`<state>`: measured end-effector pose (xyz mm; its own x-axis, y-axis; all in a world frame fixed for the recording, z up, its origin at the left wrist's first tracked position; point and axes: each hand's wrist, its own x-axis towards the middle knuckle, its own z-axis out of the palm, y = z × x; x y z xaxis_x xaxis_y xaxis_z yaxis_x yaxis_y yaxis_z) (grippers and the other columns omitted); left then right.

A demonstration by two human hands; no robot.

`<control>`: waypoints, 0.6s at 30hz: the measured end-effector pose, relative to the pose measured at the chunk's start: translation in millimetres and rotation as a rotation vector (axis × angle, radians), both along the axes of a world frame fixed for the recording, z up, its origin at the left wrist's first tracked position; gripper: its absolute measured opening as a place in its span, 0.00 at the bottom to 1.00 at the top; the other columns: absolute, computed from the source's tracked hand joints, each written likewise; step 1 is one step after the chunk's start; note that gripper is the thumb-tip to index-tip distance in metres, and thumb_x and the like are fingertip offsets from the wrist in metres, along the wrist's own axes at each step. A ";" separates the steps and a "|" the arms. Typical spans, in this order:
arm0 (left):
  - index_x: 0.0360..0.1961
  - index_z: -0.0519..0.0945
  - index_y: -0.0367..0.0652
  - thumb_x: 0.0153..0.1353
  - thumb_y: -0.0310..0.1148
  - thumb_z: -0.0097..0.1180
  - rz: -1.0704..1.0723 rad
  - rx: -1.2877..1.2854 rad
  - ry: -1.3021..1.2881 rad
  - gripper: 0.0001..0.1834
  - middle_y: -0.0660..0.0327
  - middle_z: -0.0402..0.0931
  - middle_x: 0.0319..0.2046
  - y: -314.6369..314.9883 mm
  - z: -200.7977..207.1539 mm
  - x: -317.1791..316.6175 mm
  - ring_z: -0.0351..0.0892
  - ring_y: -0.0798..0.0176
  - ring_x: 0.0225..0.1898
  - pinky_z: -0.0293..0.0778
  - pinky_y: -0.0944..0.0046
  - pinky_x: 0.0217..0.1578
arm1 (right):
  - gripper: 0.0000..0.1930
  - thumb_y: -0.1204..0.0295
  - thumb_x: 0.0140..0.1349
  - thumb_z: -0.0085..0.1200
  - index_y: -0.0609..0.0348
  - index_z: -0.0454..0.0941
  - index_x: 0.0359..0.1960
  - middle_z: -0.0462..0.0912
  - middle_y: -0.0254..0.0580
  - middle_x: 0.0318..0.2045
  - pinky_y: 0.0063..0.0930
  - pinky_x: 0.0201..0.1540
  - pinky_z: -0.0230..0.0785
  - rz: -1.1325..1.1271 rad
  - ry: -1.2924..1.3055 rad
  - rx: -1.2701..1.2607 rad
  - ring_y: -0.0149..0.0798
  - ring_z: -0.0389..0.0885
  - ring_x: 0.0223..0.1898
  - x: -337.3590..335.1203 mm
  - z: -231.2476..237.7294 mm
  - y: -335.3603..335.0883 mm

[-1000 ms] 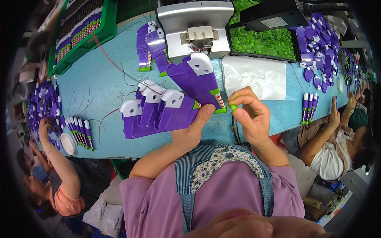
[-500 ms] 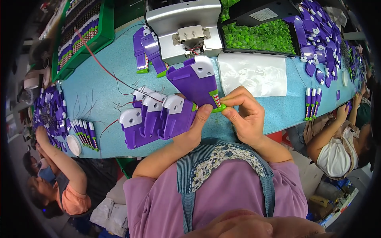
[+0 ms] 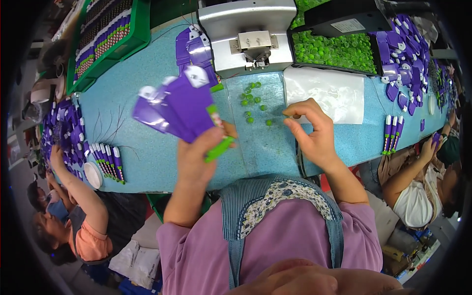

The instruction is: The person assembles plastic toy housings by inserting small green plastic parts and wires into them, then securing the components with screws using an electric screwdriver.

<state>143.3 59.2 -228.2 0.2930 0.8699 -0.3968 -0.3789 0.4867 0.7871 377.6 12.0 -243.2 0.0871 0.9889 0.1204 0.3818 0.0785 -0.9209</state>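
My left hand point(image 3: 204, 142) is closed around a fan of purple plastic casings point(image 3: 184, 105) with white ends, smeared by motion. A striped red-and-white strip and a bright green end piece point(image 3: 219, 149) show on the front casing. To its right, over the table, my right hand point(image 3: 314, 130) has its thumb and forefinger slightly apart, the other fingers curled, and nothing visible between them. Several small green caps point(image 3: 253, 99) lie on the table between the hands, just left of the right fingertips.
A metal machine point(image 3: 248, 37) stands at the back beside a black bin of green caps point(image 3: 334, 51). A white sheet point(image 3: 327, 93) lies before the bin. Purple casings point(image 3: 196, 46) rest left of the machine. A green crate point(image 3: 135, 37) is at far left. Co-workers sit on both sides.
My left hand has swung left with the casings, away from the right hand, which has let go of the front casing's green end. The loose green caps on the table are now uncovered.
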 end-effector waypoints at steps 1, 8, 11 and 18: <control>0.43 0.72 0.35 0.55 0.31 0.55 0.012 0.036 0.067 0.15 0.51 0.77 0.32 13.1 1.0 -10.6 0.78 0.56 0.33 0.77 0.57 0.30 | 0.09 0.79 0.49 0.62 0.62 0.78 0.33 0.80 0.43 0.34 0.28 0.40 0.68 0.034 -0.134 0.041 0.42 0.76 0.36 1.6 -6.1 3.4; 0.43 0.75 0.37 0.56 0.31 0.57 0.118 0.280 0.202 0.14 0.58 0.77 0.35 104.7 58.4 -43.2 0.77 0.63 0.36 0.74 0.63 0.33 | 0.10 0.82 0.43 0.59 0.61 0.78 0.31 0.77 0.43 0.31 0.35 0.36 0.68 0.279 -0.407 0.213 0.45 0.74 0.33 -13.2 -17.1 8.1; 0.40 0.78 0.40 0.51 0.28 0.65 0.169 0.360 0.210 0.14 0.65 0.78 0.32 170.7 64.2 -29.4 0.76 0.71 0.31 0.71 0.69 0.34 | 0.10 0.84 0.50 0.56 0.64 0.78 0.36 0.76 0.47 0.32 0.35 0.36 0.72 0.177 -0.205 0.126 0.47 0.77 0.34 -18.9 -9.9 9.8; 0.30 0.81 0.43 0.47 0.36 0.68 -0.027 0.218 0.385 0.12 0.65 0.77 0.26 354.2 12.4 19.2 0.75 0.67 0.27 0.61 0.68 0.18 | 0.10 0.85 0.51 0.56 0.64 0.81 0.36 0.77 0.47 0.35 0.26 0.35 0.73 0.125 -0.014 0.125 0.41 0.79 0.32 -20.4 2.7 13.4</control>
